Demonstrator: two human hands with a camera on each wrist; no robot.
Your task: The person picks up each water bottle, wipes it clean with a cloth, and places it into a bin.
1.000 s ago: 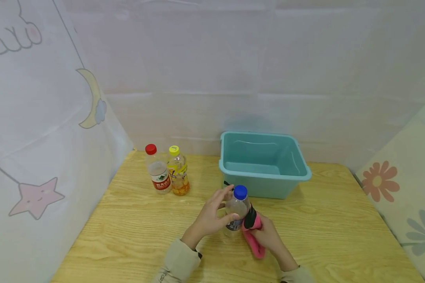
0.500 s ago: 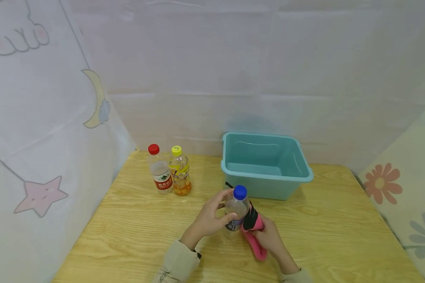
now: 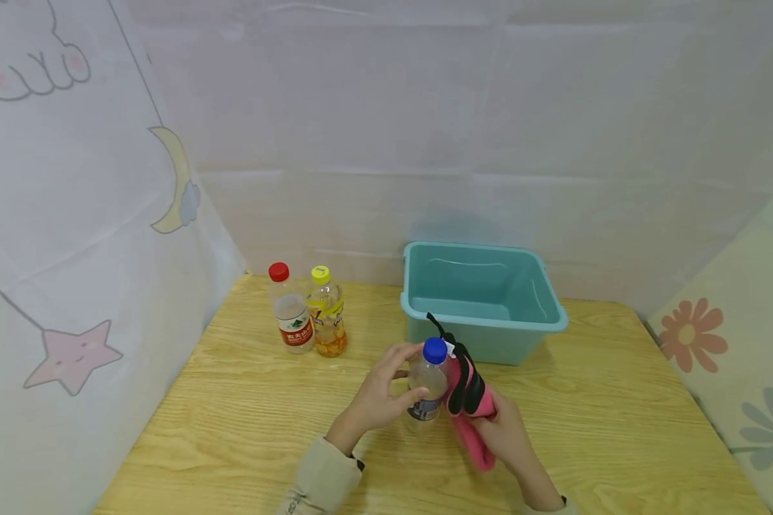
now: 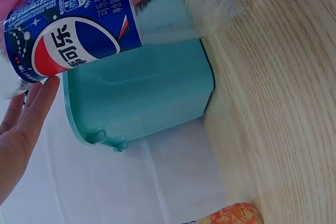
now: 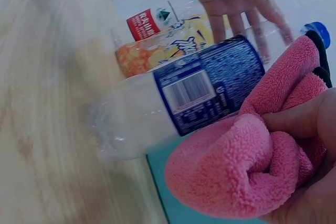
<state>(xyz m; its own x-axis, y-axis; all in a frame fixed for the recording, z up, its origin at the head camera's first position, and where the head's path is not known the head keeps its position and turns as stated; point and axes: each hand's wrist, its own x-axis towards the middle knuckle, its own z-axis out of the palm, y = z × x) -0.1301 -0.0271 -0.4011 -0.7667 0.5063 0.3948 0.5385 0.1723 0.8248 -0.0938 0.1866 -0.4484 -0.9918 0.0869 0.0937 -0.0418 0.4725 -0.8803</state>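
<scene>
Before me, a left hand [image 3: 380, 390] grips a clear, blue-capped bottle [image 3: 428, 383] in front of the turquoise bin [image 3: 496, 345] near the table's [image 3: 232, 429] back edge; the right hand [image 3: 505, 429] clutches a folded pink cloth [image 5: 236, 166] beside it. Light pressure while turning the bottle should wipe evenly without denting. The bin shows a bare floor; a red-capped bottle [image 3: 291, 315] and yellow-capped bottle [image 3: 327, 322] stand toward the back left corner, contents unclear.
</scene>
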